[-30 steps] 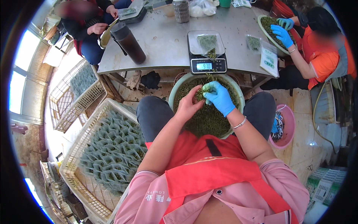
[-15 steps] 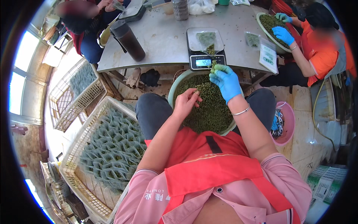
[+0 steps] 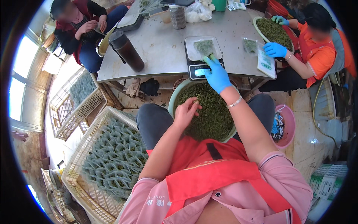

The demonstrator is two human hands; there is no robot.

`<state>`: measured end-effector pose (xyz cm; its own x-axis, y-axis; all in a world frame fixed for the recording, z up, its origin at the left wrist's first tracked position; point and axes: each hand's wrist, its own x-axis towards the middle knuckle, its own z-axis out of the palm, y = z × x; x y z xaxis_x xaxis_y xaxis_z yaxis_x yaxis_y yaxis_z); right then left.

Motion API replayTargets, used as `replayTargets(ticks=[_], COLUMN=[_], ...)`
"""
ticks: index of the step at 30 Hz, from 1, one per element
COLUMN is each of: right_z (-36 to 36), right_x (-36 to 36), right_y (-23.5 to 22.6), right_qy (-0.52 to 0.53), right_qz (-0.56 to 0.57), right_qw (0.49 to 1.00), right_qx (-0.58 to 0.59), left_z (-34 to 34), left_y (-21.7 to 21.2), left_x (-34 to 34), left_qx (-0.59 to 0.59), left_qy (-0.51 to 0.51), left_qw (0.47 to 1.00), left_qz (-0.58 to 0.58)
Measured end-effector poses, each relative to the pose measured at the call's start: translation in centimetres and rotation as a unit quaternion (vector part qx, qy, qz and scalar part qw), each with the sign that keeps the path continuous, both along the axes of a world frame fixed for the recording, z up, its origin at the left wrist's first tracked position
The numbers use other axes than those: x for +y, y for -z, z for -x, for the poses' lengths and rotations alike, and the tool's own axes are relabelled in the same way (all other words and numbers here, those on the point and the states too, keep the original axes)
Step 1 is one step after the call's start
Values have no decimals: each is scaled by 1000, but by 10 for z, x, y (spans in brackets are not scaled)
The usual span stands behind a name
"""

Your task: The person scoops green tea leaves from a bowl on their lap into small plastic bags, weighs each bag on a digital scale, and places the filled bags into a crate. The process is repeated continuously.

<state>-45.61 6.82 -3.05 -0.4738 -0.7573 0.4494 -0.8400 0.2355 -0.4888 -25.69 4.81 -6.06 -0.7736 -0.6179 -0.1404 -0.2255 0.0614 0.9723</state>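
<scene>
One head-worn fisheye looks steeply down, close over the lap and table (image 3: 164, 48).

Blue glove on the right hand (image 3: 217, 76), dark green leaves in a pale green basin (image 3: 172, 103), grey bench (image 3: 160, 48), pink bucket (image 3: 290, 123)

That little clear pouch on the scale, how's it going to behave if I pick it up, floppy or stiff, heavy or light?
The pouch looks like thin clear film, so it will probably flop and sag. It holds only a small clump of green bits, so it is likely light. Its mouth seems open under the right hand, so tilting it may spill some; the film could also be a bit slippery against the blue glove.
</scene>
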Motion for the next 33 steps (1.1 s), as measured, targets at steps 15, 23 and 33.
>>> replayTargets(ticks=[15,23,33], right_z=[-45,-24,1], right_x=[96,97,1], right_y=[16,6,3], right_qy=[-136,-56,20], right_qz=[-77,34,51], right_qw=[770,655,970], right_qx=[-619,-752,-238], left_z=[-5,-11,-4], left_y=[0,-1,-2], left_x=[1,-8,1], left_qx=[35,44,-72], left_qy=[31,-21,50], left_qw=[997,996,991], left_qz=[-63,-73,104])
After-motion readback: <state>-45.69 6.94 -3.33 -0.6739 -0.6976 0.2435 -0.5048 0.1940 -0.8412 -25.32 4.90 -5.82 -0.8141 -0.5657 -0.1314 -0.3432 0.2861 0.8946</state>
